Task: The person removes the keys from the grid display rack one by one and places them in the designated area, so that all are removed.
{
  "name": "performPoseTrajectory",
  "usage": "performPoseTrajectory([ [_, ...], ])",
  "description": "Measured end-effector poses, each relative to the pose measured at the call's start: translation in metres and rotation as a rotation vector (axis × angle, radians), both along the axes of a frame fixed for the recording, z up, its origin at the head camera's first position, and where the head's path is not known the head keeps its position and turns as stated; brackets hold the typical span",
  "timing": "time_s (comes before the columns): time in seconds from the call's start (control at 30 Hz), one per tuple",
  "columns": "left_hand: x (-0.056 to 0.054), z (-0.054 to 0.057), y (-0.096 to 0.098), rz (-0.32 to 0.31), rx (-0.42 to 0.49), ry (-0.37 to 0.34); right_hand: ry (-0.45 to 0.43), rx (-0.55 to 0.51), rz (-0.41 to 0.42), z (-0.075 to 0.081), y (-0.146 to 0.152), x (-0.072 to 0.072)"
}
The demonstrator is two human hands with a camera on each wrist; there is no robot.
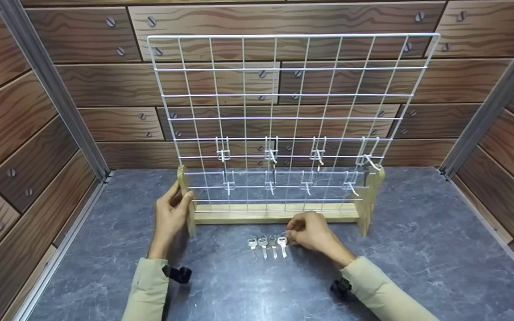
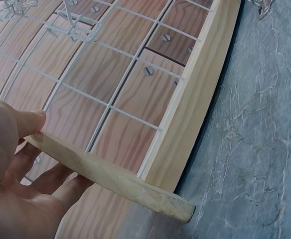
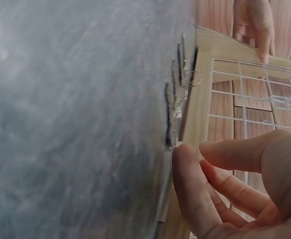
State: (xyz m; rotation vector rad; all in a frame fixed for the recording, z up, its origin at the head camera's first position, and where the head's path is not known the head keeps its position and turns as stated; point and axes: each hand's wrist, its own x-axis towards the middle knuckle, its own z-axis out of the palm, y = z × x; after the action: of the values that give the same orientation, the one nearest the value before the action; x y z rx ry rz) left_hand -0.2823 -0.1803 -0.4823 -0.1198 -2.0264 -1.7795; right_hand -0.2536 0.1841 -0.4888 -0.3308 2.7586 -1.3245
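A white wire grid rack (image 1: pixel 292 107) stands upright in a wooden base with two end boards. My left hand (image 1: pixel 171 216) grips the left end board (image 2: pixel 110 179), thumb on one side and fingers on the other. Several silver keys (image 1: pixel 263 242) lie in a row on the tabletop before the base. At the row's right end is my right hand (image 1: pixel 311 232), fingers bent. In the right wrist view a fingertip (image 3: pixel 184 154) is at the nearest of the keys (image 3: pixel 175 104), and a narrow gap separates thumb and index finger.
White wire hooks (image 1: pixel 271 155) sit in two rows on the lower grid, pointing forward. The grey marbled tabletop (image 1: pixel 105 267) is bounded by wood-patterned walls (image 1: pixel 96 84) at the back and sides, with metal corner posts (image 1: pixel 47 80).
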Motion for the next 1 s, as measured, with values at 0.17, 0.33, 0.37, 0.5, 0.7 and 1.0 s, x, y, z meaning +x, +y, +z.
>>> performPoseTrajectory([
  [0.17, 0.001, 0.0, -0.001, 0.001, -0.003, -0.008, 0.066, -0.014, 0.025, 0.01, 0.003, 0.005],
  [0.33, 0.002, -0.001, -0.001, 0.01, -0.03, 0.011, 0.195, -0.016, 0.071, 0.022, 0.007, 0.01],
  [0.37, 0.002, -0.001, -0.001, 0.008, -0.032, 0.017, 0.206, -0.021, 0.076, 0.024, 0.008, 0.011],
  [0.5, 0.002, -0.001, -0.001, -0.002, -0.031, 0.015, 0.202, -0.045, 0.088, 0.032, 0.012, 0.015],
  [0.7, 0.002, 0.0, 0.0, -0.001, -0.033, -0.011, 0.216, -0.074, 0.092, 0.042, 0.019, 0.02],
  [1.0, 0.002, -0.001, -0.001, -0.008, -0.065, 0.036, 0.211, -0.081, 0.031, 0.061, 0.03, 0.032],
])
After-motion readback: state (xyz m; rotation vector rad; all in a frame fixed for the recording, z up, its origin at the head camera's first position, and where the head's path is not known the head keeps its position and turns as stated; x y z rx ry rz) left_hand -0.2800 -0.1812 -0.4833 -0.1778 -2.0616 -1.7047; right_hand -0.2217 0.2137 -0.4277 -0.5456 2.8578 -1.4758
